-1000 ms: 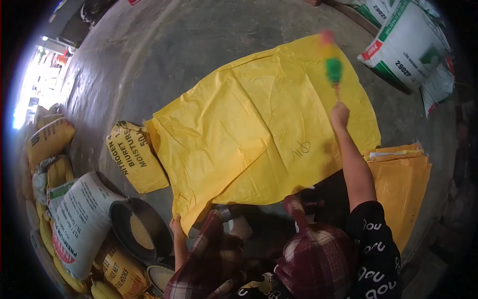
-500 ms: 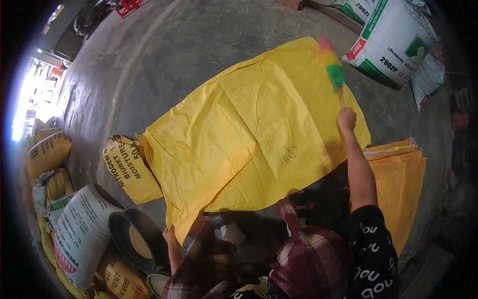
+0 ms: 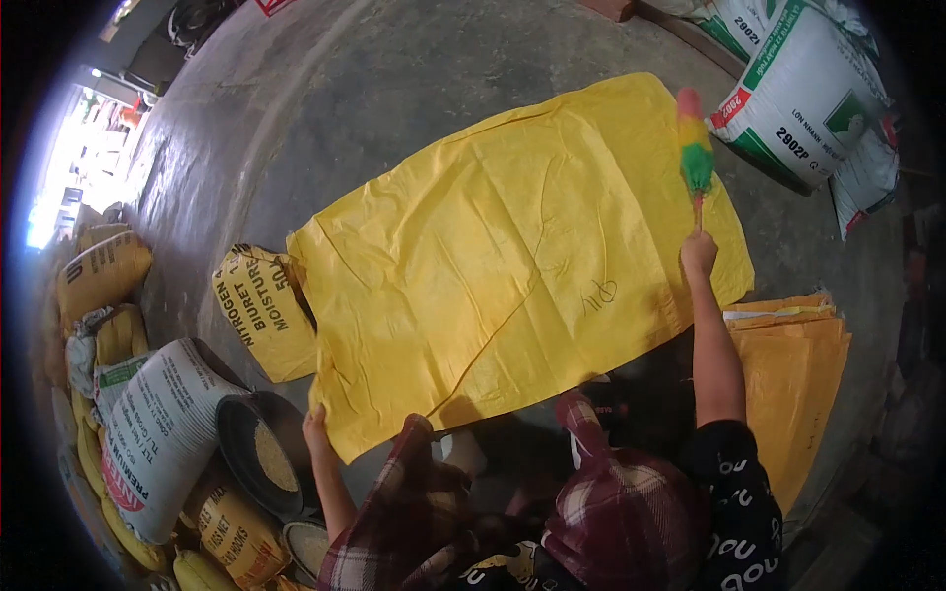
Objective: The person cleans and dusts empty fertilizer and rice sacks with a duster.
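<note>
Now the large yellow sack [image 3: 493, 246] lies spread flat on the concrete floor [image 3: 394, 89] in front of the person. It has many creases and a small handwritten mark [image 3: 596, 293] not far from its near right corner. The left hand [image 3: 315, 426] is closed on the near left corner of this sack and pinches its edge, just beside a black pan [image 3: 236, 426] that holds some grain. The right hand [image 3: 699, 252] is stretched forward over the right edge of the sack and is clenched around the thin handle of a feather duster [image 3: 695, 148]. The duster has red, yellow and green bands and points away from the person, with its head over the far right corner of the sack; I cannot tell if it touches the sack. A folded yellow sack with black print [image 3: 264, 313] lies at the left edge of the spread one, touching it. On the right side of the floor, near the right arm, lies a stack of flat yellow sacks [image 3: 798, 364]. At the far right corner of the floor, just beyond the duster, are white feed sacks [image 3: 803, 94] with green and red print. More filled sacks [image 3: 158, 433] are piled at the near left.
</note>
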{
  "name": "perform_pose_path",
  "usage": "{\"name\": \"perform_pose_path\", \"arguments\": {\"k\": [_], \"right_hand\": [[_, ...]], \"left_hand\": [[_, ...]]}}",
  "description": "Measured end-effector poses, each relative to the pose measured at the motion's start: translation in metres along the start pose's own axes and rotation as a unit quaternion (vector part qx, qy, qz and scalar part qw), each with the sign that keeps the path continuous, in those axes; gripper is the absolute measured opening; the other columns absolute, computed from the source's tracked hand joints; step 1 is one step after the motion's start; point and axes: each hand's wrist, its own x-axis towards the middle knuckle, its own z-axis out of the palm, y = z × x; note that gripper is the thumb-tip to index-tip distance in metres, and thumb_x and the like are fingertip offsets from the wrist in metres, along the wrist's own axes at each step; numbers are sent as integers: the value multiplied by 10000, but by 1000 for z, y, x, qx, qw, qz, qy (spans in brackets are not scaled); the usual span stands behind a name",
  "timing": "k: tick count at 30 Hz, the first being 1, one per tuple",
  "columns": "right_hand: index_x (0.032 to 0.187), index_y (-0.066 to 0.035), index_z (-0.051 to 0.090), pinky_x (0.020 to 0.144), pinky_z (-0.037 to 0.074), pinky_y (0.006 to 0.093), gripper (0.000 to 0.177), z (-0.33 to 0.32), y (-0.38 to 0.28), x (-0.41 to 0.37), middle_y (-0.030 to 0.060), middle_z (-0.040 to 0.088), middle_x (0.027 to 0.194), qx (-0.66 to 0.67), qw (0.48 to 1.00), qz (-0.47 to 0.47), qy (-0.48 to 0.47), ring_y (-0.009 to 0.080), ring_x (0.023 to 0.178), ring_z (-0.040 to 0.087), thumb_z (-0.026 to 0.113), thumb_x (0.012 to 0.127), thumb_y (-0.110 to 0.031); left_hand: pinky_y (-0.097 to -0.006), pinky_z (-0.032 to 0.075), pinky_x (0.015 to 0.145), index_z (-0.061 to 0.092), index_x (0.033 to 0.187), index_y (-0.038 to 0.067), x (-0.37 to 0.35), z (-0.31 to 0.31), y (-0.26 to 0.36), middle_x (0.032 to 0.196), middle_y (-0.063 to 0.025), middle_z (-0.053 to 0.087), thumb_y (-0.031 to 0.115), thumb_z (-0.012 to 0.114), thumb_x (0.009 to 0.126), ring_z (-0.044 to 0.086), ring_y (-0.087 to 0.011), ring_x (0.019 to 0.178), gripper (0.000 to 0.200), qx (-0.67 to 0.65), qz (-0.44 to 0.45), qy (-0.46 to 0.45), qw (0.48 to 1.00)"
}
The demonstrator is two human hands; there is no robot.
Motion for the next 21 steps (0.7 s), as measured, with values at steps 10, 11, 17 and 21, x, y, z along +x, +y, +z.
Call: {"name": "perform_pose_path", "arguments": {"k": [10, 11, 17, 21], "right_hand": [[657, 24, 482, 516, 379, 443, 308, -25, 41, -191, 250, 490, 615, 69, 960, -218, -159, 432, 630, 498, 451, 864, -202], [649, 25, 481, 523, 382, 443, 296, -28, 39, -206, 245, 491, 617, 83, 953, -237, -172, 428, 619, 496, 463, 855, -187], [854, 9, 546, 682, 434, 407, 183, -36, 26, -221, 210, 558, 806, 58, 916, -271, -290, 391, 800, 536, 517, 819, -168], [905, 14, 548, 726, 433, 389, 200, -37, 25, -210, 203, 574, 861, 187, 887, -331, -263, 370, 852, 543, 505, 820, -162]], "left_hand": [[-266, 481, 701, 487, 1101, -41, -31, 181, 180, 968, -97, 593, 192, 481, 857, 590, -148, 831, 337, 6, 104, -237, 966], [-254, 478, 691, 495, 1088, -39, -38, 200, 195, 955, -90, 596, 195, 484, 856, 588, -136, 820, 330, 15, 121, -274, 954], [-244, 461, 715, 509, 1071, -20, -94, 323, 259, 932, -77, 595, 196, 504, 851, 583, -133, 797, 308, -2, 171, -477, 862], [-243, 463, 707, 521, 1031, -13, -125, 387, 272, 901, -70, 602, 214, 504, 863, 587, -126, 785, 283, -66, 188, -575, 793]]}}
